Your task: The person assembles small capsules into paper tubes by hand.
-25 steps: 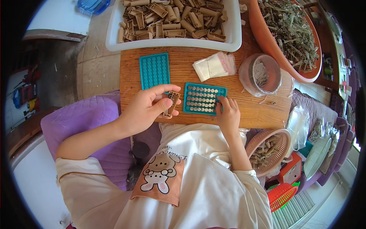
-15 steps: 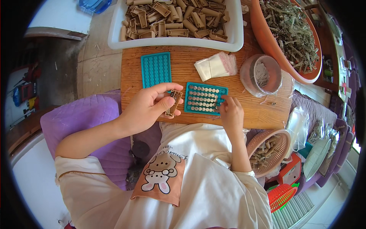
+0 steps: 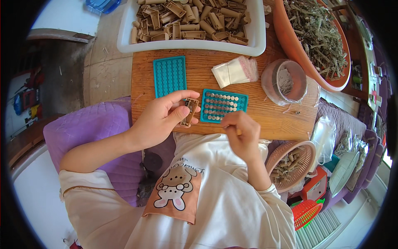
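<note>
My left hand (image 3: 159, 118) is closed around a small tan plastic casing (image 3: 190, 112), its hollow side facing up between thumb and fingers. Some metal-looking parts seem to sit inside, too small to make out. My right hand (image 3: 242, 130) is closed, its fingers curled together just over the near right edge of a teal tray (image 3: 244, 101). Whatever its fingertips pinch, if anything, is hidden. Rows of small round silvery pieces (image 3: 219, 103) fill much of that tray. Left of it and farther back lies a second teal tray (image 3: 170, 76), its round pockets without silvery pieces.
A white bin (image 3: 190, 47) of tan casings stands at the far edge. Clear plastic bags (image 3: 234, 72) and a round tub (image 3: 269, 83) lie behind the trays. An orange basin (image 3: 286, 45) of thin tangled parts is far right; a pink basket (image 3: 309, 150) of casings sits near right.
My right hand has moved left and nearer to me, from the tray's right side to its near edge. The left hand still holds the casing in place.
</note>
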{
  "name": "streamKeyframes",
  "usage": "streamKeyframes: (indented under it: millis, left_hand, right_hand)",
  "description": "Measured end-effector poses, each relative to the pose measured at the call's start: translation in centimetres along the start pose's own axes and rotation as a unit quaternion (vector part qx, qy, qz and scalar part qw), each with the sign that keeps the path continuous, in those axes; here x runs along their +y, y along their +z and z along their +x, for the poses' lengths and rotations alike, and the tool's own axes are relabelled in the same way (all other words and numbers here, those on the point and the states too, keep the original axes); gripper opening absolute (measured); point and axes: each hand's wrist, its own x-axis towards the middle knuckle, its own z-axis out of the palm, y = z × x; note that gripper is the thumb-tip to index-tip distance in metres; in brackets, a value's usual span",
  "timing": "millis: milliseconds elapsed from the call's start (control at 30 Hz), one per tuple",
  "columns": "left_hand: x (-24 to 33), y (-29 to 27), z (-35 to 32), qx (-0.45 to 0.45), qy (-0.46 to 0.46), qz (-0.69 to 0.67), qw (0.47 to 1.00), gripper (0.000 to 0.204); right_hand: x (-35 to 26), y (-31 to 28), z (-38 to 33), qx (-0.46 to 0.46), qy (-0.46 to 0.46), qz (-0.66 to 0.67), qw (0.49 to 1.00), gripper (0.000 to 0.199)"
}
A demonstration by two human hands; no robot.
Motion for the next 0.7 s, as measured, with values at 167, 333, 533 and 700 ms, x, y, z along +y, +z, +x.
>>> streamKeyframes:
  millis: [167,333,533,700]
  left_hand:
    - [-0.1,0.2,-0.3,0.015,0.065,0.062,0.996,0.029]
    - [0.5,0.3,-0.5,0.028,0.086,0.116,0.989,0.028]
    - [0.0,-0.1,-0.3,0.02,0.044,0.144,0.988,0.027]
    - [0.1,-0.5,0.5,0.056,-0.032,-0.049,0.997,0.028]
  right_hand:
    - [-2.0,2.7,1.1,-0.013,-0.033,0.024,0.999,0.019]
    - [-2.9,3.2,1.5,0.009,-0.044,0.003,0.999,0.023]
    - [-2.1,4.1,1.4,0.024,-0.071,-0.021,0.997,0.025]
    - [0.0,4.8,1.5,0.07,-0.005,0.035,0.997,0.021]
